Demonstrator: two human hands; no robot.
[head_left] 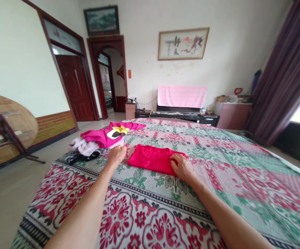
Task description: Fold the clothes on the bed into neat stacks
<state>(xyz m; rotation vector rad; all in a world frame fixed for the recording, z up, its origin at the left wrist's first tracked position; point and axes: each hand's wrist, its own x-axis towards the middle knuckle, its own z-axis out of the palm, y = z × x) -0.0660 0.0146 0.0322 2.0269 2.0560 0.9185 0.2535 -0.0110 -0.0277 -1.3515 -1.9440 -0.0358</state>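
Red fabric is noted first: a red garment [150, 158], folded into a flat, oblong bundle, is laid on the patterned spread [139, 214], directly in front of the person. A curved seam is seen near its far edge. Its right end is covered by the right hand [183, 166], which is placed palm down with the fingers bent onto the fabric; whether any fabric is pinched cannot be told. The left hand [117, 154] is held just beside the garment's left end, apart from it, with the fingers curled in loosely. Its grip is hidden from view, and whether anything is held in it cannot be told.

Beyond and to the left of the left hand, a loose heap is found on the spread. A pink top [100, 138], marked with a yellow, white and black print [121, 129], is laid uppermost. A pale garment [83, 146] and a black-and-white piece [73, 157] are partly covered by it.

At the far wall, a black cabinet [209, 120] is noted, with a pink cloth [182, 96] draped above it. A framed scroll [183, 44] is hung higher up. A round tabletop [15, 121] is stood on edge at the left; a purple curtain [276, 76] is hung at the right.
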